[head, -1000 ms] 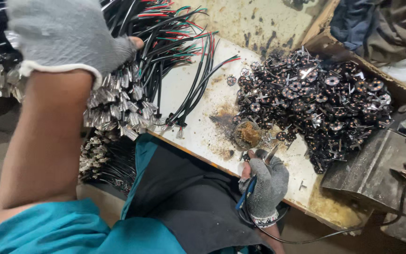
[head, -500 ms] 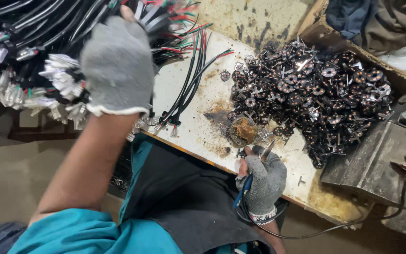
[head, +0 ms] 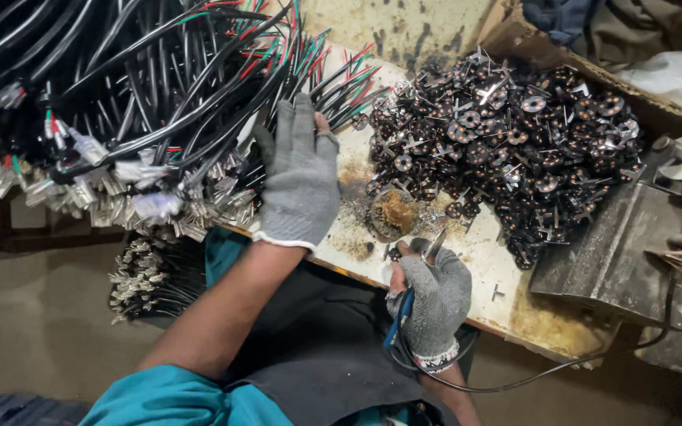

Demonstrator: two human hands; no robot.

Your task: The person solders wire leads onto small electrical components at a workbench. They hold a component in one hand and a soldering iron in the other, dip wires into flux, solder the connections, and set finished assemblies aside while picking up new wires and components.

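While seated at a stained bench point(head: 467, 260): huge cable bundle point(head: 120, 95) filling far left, black with red and green cores, metal terminals along its near edge. Right of it, heap of dark round parts point(head: 515, 126), seemingly unprocessed. Left hand point(head: 297, 177), grey-gloved, spread flat against cables, gripping nothing. Right hand point(head: 432, 296), gloved, closed around a thin blue-handled tool point(head: 416, 276) near a small rusty pot point(head: 392, 213). No finished pieces evident; progress unclear. Tool tip hard to make out; bundle cut off at left and top.
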